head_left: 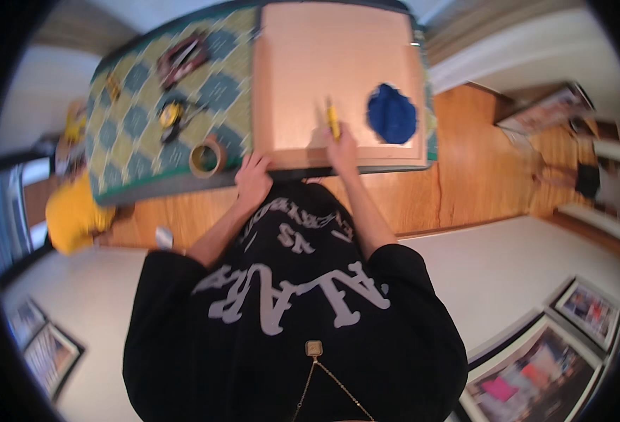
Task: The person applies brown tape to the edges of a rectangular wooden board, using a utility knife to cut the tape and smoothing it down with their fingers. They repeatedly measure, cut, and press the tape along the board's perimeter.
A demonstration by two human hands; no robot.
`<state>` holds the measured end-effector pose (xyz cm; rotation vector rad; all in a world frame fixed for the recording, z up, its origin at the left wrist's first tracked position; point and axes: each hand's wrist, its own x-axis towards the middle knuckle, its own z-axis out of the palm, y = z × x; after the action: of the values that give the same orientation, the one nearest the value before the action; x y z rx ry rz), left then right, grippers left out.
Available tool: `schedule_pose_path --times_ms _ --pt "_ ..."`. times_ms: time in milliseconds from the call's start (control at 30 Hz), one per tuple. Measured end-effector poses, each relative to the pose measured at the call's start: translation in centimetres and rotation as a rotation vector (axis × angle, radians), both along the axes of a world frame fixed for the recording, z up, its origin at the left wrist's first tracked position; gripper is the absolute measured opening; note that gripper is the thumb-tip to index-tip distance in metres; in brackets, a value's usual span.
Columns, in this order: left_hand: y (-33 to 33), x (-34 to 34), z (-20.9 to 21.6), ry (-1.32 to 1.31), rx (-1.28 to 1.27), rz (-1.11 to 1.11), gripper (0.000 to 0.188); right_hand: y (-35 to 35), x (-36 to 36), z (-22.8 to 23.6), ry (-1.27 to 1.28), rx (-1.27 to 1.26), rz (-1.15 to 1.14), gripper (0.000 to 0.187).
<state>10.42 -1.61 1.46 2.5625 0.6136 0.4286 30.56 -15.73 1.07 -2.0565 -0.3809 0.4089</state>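
A large picture frame (pixel 338 154) lies with its smooth tan backing panel (pixel 317 63) facing up. At its near left corner, my left hand (pixel 254 181) rests with the fingers laid on the edge. My right hand (pixel 341 149) is closed around a slim yellow utility knife (pixel 332 119) with a dark tip, held over the near part of the panel; blur hides whether the tip touches. A crumpled dark blue cloth (pixel 391 114) sits on the panel to the right. Near my left hand, a roll of brown tape (pixel 207 156) stands on the patterned cover.
The padded surface has a green-and-blue patterned cover (pixel 134 123). On it lie a yellow-and-black tool (pixel 172 114), a dark reddish-brown object (pixel 182 60) and a small yellowish item (pixel 113 86). A person in yellow (pixel 74 214) is at left; another person (pixel 605 184) is far right.
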Motion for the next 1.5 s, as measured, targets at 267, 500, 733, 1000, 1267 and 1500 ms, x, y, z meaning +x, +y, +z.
schedule_pose_path --times_ms 267,500,733,1000,1267,1500 --pt "-0.3 -1.0 1.2 -0.074 -0.425 0.395 0.038 -1.1 -2.0 4.8 -0.225 -0.057 0.72 0.037" --pt "-1.2 -2.2 -2.9 -0.137 -0.673 0.425 0.049 0.0 -1.7 4.9 -0.358 -0.063 1.075 0.039" --pt "-1.6 -2.2 -3.2 -0.176 -0.819 0.483 0.047 1.2 -1.2 5.1 -0.334 -0.229 1.167 0.035" --pt "-1.7 -2.0 -2.7 -0.189 -0.766 0.473 0.046 1.3 -1.2 5.0 -0.347 -0.186 1.175 0.036" --pt "-1.6 -2.0 -3.4 -0.177 -0.699 0.473 0.044 1.3 -1.8 6.8 -0.327 -0.289 1.181 0.037" --pt "-1.2 -2.0 -2.7 -0.11 -0.677 0.503 0.051 -0.5 -0.4 6.4 -0.341 -0.297 1.17 0.039"
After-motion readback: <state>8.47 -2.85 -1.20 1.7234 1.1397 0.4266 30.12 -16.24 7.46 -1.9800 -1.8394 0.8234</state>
